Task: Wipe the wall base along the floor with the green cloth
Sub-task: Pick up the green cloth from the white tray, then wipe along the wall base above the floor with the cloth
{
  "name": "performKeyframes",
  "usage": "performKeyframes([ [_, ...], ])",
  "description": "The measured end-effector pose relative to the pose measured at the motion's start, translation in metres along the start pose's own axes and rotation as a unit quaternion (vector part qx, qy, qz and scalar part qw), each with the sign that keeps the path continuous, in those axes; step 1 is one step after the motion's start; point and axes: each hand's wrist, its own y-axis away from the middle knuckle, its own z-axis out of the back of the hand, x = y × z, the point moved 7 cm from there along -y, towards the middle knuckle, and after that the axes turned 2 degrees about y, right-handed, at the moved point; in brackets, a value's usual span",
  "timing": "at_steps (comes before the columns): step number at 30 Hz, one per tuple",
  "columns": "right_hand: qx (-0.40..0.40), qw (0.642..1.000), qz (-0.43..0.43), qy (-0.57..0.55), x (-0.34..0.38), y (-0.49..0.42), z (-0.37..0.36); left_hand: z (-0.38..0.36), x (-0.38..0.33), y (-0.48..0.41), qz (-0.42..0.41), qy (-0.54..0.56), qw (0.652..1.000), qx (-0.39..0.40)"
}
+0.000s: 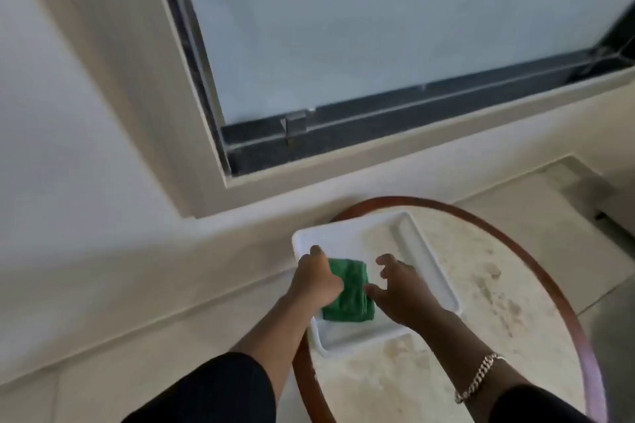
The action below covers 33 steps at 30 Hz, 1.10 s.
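Folded green cloth (347, 295) in white tray (422, 251); L hand (314, 280) gripping it, R hand (400, 288) splayed open.

Green cloth (347, 292) left part hidden under left hand (314, 280); grip unclear. Round table (515, 302) cut off at bottom edge. Window (378, 27) cut off top and right. Whole frame motion-blurred.

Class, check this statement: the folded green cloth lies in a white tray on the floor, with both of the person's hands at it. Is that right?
Not quite. The head view shows the white tray resting on a round table with a wooden rim, not on the floor. The rest holds: the folded green cloth lies in the tray, with the left hand and right hand at it.
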Motion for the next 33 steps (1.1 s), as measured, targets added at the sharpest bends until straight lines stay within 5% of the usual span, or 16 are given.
performKeyframes([
  [7, 0.028, 0.995, -0.089, -0.034, -0.035, -0.04, -0.066, -0.052, 0.017, -0.04, 0.103, -0.006, 0.993, -0.052],
  [11, -0.022, 0.984, -0.118, -0.128, -0.044, -0.041, -0.075, -0.056, 0.018, -0.038, 0.112, 0.114, 0.982, -0.1],
  [21, -0.138, 0.961, -0.056, -0.231, 0.031, 0.027, -0.022, 0.029, 0.036, 0.037, 0.012, 0.33, 0.929, -0.167],
  [26, -0.118, 0.957, -0.028, -0.262, 0.11, 0.06, -0.065, 0.09, 0.12, 0.071, 0.018, 0.39, 0.902, -0.183],
  [33, -0.028, 0.975, 0.015, -0.219, 0.223, 0.046, -0.23, 0.138, 0.311, 0.062, 0.071, 0.442, 0.868, -0.216],
])
